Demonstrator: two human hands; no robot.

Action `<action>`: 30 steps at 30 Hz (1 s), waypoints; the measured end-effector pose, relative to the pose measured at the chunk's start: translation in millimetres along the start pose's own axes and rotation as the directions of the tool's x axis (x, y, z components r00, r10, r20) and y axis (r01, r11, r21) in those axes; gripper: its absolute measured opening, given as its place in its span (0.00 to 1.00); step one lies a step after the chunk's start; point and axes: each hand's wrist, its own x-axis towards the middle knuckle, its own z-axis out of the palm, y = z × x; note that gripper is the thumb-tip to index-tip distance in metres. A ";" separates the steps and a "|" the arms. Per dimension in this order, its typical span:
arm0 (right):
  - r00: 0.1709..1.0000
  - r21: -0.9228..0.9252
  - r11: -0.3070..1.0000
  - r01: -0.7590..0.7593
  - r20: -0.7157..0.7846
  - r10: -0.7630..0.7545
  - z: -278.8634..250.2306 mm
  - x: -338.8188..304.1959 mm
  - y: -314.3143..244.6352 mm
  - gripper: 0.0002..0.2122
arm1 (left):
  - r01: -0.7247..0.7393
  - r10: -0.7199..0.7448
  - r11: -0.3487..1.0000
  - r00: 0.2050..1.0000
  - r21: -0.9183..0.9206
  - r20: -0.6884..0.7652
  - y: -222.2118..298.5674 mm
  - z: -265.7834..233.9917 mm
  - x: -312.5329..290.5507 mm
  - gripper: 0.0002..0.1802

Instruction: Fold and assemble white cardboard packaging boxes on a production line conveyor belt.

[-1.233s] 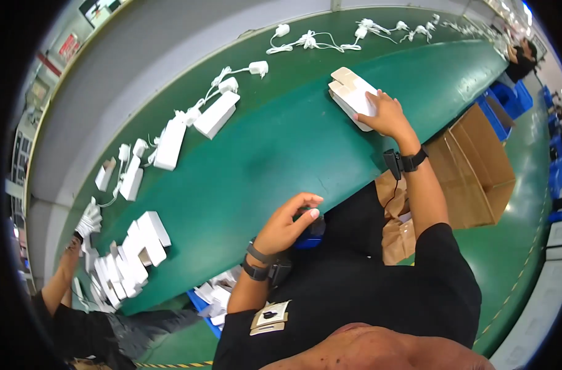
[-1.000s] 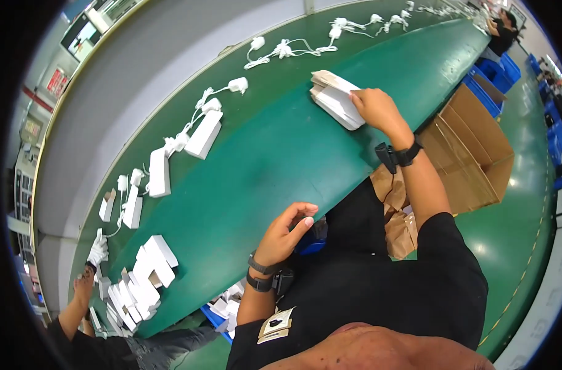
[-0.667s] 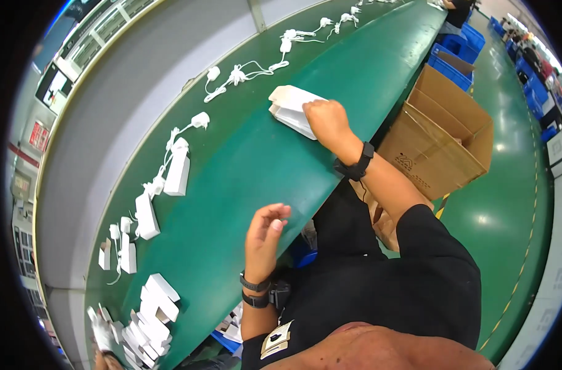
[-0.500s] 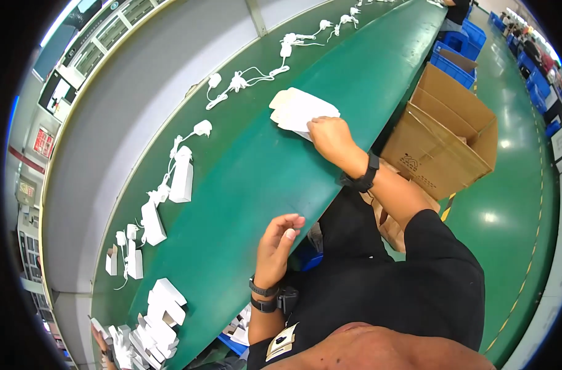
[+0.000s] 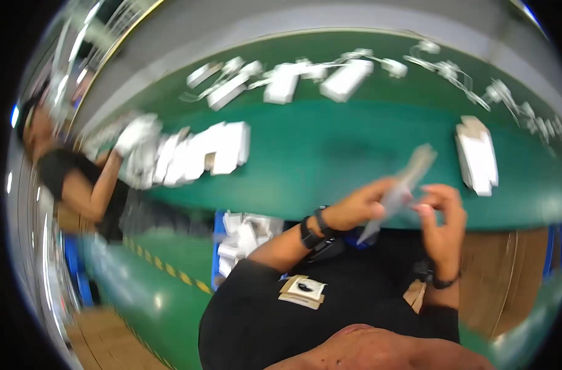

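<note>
A flat, folded white carton (image 5: 418, 164) stands tilted in front of my body, smeared by motion. My left hand (image 5: 366, 198) is closed on its left side, thumb and fingers gripping it. Just right of the carton is my right hand (image 5: 444, 216), its thumb and fingers curved and apart; blur hides whether a fingertip touches the carton. Further right on the green work surface (image 5: 293, 148) lies a stack of flat white cartons (image 5: 478, 157).
White boxes (image 5: 347, 80) and white plugs with cables (image 5: 447, 71) line the far side. At left, a co-worker (image 5: 86, 179) in white gloves handles a row of white boxes (image 5: 225, 148). A blue bin (image 5: 219, 253) of white cartons stands below the near edge. Brown cardboard (image 5: 487, 271) is at lower right.
My view has swung left. My right hand has left the carton stack and come back towards my body. My left hand, holding nothing before, now grips a flat carton.
</note>
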 end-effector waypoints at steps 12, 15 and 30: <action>0.973 0.137 0.990 -0.017 0.229 -0.016 -8.5 9.8 24.3 0.20 | -0.177 0.282 0.935 0.897 0.309 -0.340 8.2 38.4 -12.0 0.43; 0.997 0.197 0.979 0.060 0.033 -0.067 -0.8 2.8 34.8 0.21 | -0.303 0.550 0.738 0.788 0.604 -0.277 1.0 32.8 6.0 0.38; 0.941 -0.163 0.927 0.339 0.048 -0.335 18.7 -16.1 33.4 0.16 | -0.256 0.238 0.967 0.900 0.001 -0.366 -20.6 46.4 -14.0 0.24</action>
